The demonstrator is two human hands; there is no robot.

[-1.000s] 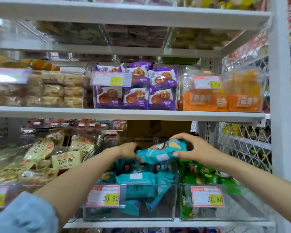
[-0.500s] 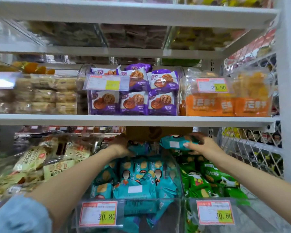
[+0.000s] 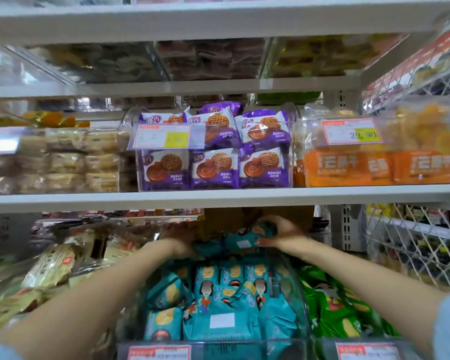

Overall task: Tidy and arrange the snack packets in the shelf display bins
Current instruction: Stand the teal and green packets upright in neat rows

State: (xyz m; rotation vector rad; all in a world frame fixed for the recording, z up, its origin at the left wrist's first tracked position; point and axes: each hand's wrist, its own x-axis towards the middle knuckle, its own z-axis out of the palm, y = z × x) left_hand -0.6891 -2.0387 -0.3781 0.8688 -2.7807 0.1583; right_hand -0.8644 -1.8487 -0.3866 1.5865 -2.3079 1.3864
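At the far left, beige packets [image 3: 50, 266] lie heaped. Your left hand [image 3: 183, 237] reaches to the back of the middle bin [image 3: 296, 289], against the teal stack [image 3: 218, 294]. It is blurred, so I cannot tell whether it grips anything. Just right of it, your right hand [image 3: 281, 233] curls round a teal packet [image 3: 244, 242], thumb beneath and fingers over the top, holding it above the rear of the stack. Green packets [image 3: 333, 307] fill the next compartment to the right.
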